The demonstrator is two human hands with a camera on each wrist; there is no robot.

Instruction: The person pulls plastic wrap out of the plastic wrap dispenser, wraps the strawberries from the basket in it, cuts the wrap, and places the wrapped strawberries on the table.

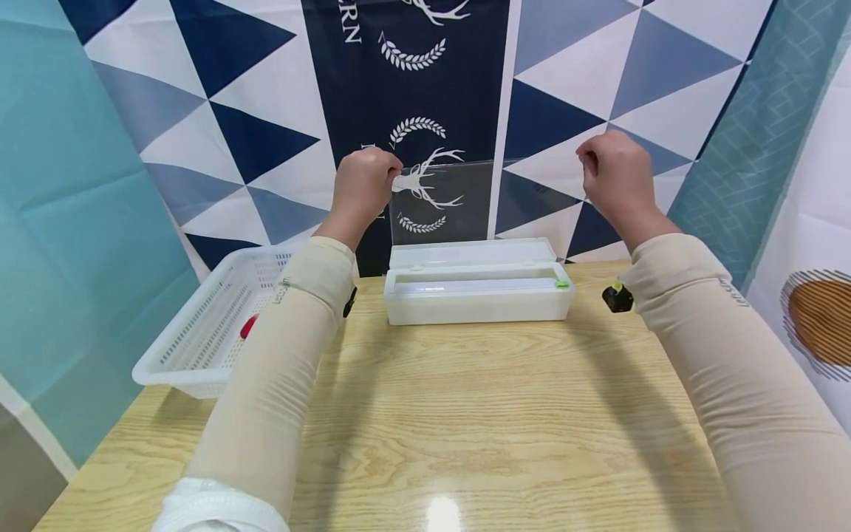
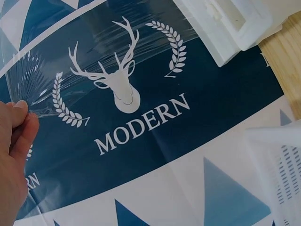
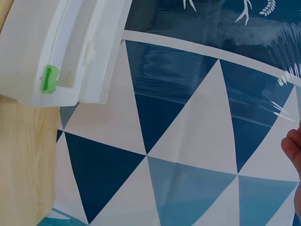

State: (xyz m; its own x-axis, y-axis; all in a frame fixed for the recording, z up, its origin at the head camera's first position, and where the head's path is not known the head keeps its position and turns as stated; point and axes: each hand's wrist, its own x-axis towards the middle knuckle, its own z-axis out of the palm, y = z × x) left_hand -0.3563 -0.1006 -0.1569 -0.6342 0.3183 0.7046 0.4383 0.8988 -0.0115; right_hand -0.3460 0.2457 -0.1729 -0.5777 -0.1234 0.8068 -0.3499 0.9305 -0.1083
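Note:
A clear sheet of cling film (image 1: 442,196) stretches up from the white cling film box (image 1: 479,304), whose lid (image 1: 472,253) stands raised at the back. My left hand (image 1: 364,183) pinches the film's upper left corner between thumb and fingers. In the left wrist view, creases in the film (image 2: 35,77) fan out from that pinch. My right hand (image 1: 618,174) is raised at the other side, fingers curled in at the film's upper right corner. Only part of that hand (image 3: 294,148) shows in the right wrist view. A green slider (image 1: 561,284) sits at the box's right end.
A white slotted basket (image 1: 162,366) stands at the table's left, partly behind my left sleeve, with a red item (image 1: 248,326) inside. Behind the wooden table (image 1: 499,414) hangs a patterned blue and white cloth (image 1: 266,96). A small black object (image 1: 618,297) shows beside my right sleeve.

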